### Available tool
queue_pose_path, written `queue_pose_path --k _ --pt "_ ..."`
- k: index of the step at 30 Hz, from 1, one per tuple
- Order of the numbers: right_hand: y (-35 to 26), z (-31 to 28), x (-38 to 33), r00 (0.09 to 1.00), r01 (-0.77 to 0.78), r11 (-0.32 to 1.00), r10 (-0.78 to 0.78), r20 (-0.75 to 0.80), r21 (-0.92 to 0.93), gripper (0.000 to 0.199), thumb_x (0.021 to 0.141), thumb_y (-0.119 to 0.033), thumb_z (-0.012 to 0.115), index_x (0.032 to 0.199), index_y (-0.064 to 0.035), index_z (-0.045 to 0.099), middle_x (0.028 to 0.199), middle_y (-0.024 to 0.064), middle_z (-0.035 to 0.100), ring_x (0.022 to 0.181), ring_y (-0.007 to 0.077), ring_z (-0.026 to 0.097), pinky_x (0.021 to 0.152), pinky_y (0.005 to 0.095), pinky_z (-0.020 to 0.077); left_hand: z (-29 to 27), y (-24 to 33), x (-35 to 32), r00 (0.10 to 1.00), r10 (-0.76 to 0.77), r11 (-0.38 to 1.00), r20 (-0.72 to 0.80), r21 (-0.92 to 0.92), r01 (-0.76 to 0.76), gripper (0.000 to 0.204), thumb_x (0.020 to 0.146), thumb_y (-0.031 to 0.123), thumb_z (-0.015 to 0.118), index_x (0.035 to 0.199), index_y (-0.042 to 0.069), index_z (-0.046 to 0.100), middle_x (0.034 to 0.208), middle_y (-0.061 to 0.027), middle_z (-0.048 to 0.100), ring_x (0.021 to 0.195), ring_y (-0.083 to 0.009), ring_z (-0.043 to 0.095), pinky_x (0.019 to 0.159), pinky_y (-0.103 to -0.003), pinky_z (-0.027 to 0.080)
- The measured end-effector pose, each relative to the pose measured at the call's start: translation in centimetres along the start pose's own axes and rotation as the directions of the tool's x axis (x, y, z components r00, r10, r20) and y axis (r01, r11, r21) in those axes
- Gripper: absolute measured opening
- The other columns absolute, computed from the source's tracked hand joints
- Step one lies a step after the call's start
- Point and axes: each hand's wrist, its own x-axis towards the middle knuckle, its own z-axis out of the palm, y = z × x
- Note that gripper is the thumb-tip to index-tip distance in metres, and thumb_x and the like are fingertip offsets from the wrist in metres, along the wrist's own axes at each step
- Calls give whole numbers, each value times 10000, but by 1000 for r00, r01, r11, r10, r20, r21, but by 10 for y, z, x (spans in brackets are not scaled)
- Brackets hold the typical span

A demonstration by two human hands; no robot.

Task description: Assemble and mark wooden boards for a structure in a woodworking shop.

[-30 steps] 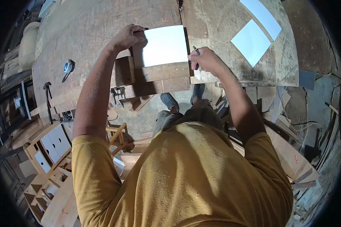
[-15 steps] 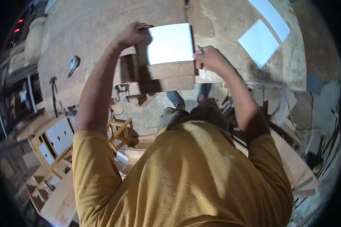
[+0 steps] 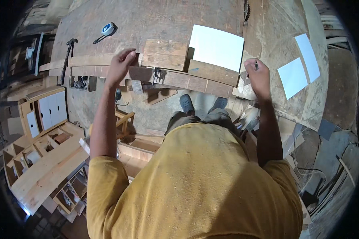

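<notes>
A white rectangular panel lies flat on the wooden worktable, its near edge along a wooden strip. To its left sits a wooden block. My left hand is off the panel, left of the block over the table's front edge, fingers loosely curved and apart with nothing in them. My right hand is closed just right of the panel's near corner; a slim dark marking tool, like a pencil, pokes out of it. Most of that tool is hidden by the fingers.
Two white pieces, one broad and one narrow, lie at the right. A toothed saw blade stands in the table beyond the panel. A tape measure and a hammer rest at the left; a small white-fronted cabinet stands below.
My left hand has let go of the white panel and moved away to the left. My right hand has drawn off the panel's right edge. The view has shifted left.
</notes>
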Motion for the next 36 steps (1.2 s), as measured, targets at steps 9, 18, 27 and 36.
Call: queue_pose_path --k 9,18,27,36 --pt "-10 9 -10 997 31 996 -37 -64 -80 214 855 -214 635 897 -4 651 735 106 648 673 176 607 658 313 476 34 8 -42 988 142 950 -65 288 -117 371 909 319 626 749 -15 598 624 -22 534 602 -89 463 550 -286 402" --pt "9 5 -11 983 -155 977 167 76 -144 380 880 -338 619 709 -1 580 569 19 528 539 97 464 531 283 367 60 -4 -59 954 -295 955 48 33 293 411 956 382 549 733 40 603 633 -4 562 594 -93 493 558 -246 373" --pt "3 12 -8 946 -166 978 194 260 -124 438 888 -386 583 661 -14 555 560 25 514 541 126 470 561 298 373 71 -5 -66 849 -481 808 219 -264 526 337 962 369 519 745 118 577 632 24 514 528 -93 398 514 -247 305" --pt "7 17 -1 940 -209 977 215 265 -51 394 862 -378 594 692 -23 584 561 17 522 467 102 413 470 279 313 75 -12 -68 880 -470 786 73 -419 455 277 913 290 567 694 123 548 601 43 433 510 -88 333 480 -264 261"
